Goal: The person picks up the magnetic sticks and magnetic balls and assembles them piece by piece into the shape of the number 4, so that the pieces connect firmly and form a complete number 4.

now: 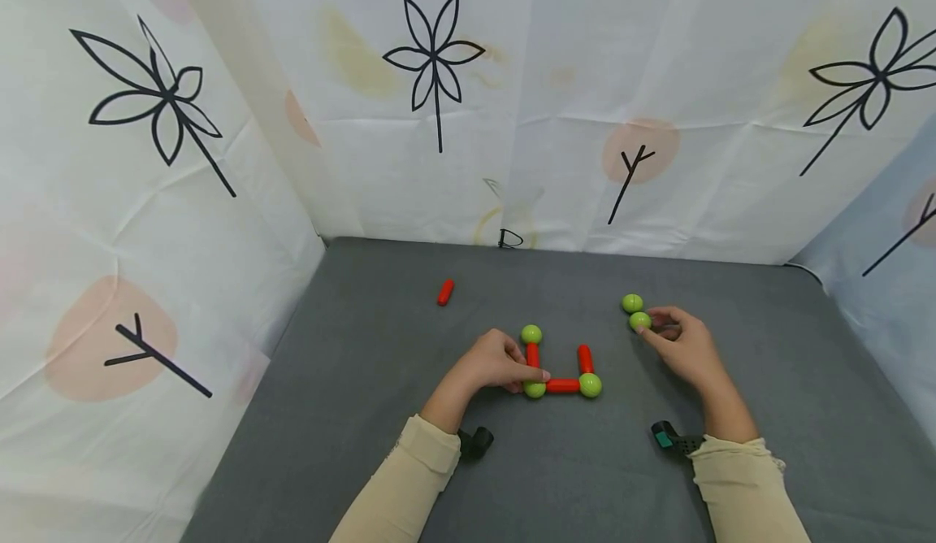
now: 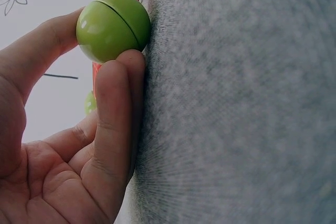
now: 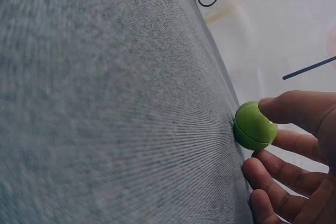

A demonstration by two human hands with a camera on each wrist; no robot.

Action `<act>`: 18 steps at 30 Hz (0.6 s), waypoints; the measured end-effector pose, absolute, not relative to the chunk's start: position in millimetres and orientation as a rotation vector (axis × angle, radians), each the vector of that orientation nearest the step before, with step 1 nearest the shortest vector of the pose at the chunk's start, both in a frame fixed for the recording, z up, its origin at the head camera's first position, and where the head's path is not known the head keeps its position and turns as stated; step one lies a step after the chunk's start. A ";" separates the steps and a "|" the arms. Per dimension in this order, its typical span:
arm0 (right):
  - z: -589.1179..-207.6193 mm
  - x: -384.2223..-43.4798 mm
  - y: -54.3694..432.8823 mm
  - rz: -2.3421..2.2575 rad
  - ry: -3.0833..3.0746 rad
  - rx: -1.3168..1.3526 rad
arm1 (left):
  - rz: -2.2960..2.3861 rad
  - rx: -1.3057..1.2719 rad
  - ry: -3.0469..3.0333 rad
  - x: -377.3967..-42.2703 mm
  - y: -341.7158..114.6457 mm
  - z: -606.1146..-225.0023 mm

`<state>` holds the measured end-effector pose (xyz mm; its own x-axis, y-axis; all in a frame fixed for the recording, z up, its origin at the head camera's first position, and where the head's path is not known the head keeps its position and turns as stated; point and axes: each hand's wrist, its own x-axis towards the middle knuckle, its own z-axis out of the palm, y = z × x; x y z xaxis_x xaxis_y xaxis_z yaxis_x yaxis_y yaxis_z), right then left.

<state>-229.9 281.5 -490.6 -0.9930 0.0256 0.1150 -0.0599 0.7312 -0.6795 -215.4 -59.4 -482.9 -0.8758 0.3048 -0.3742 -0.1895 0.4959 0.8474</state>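
Observation:
My left hand [image 1: 497, 362] pinches the near-left green ball [image 1: 535, 391] of a three-sided frame made from red rods and green balls. From that ball one red rod [image 1: 533, 354] runs back to a green ball [image 1: 531, 333], and another rod [image 1: 564, 385] runs right to a green ball [image 1: 590, 386]. A third rod [image 1: 585, 358] points back from there, its far end bare. In the left wrist view, thumb and fingertips hold the grooved ball [image 2: 113, 29]. My right hand [image 1: 680, 344] pinches a loose green ball [image 1: 639, 321] between thumb and fingers, right beside another ball [image 1: 632, 303].
A loose red rod [image 1: 445, 292] lies at the back left of the grey tabletop [image 1: 366, 413]. Patterned white cloth [image 1: 548, 120] hangs along the back and both sides. Each wrist wears a black camera, the right one [image 1: 664, 436] over the near part of the table.

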 end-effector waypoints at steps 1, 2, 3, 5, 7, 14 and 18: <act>-491.0 -230.0 281.8 1.107 -2.811 0.027 | 1.366 0.094 2.261 -215.5 -59.3 -482.9; -491.3 -230.0 282.0 1.108 -2.810 0.022 | 1.366 0.094 2.262 -215.6 -59.3 -482.9; -491.7 -230.0 282.1 1.108 -2.807 0.015 | 1.366 0.094 2.262 -215.8 -59.3 -483.0; -492.5 -230.0 282.5 1.109 -2.806 -0.001 | 1.369 0.097 2.262 -216.0 -59.2 -483.0; -493.0 -229.9 282.7 1.107 -2.806 -0.009 | 1.373 0.100 2.263 -216.2 -59.2 -483.0; -493.1 -230.4 283.5 1.100 -2.804 -0.015 | 1.370 0.108 2.270 -216.0 -59.1 -484.4; -493.1 -229.7 283.8 1.106 -2.808 -0.025 | 1.370 0.109 2.268 -215.5 -59.5 -485.0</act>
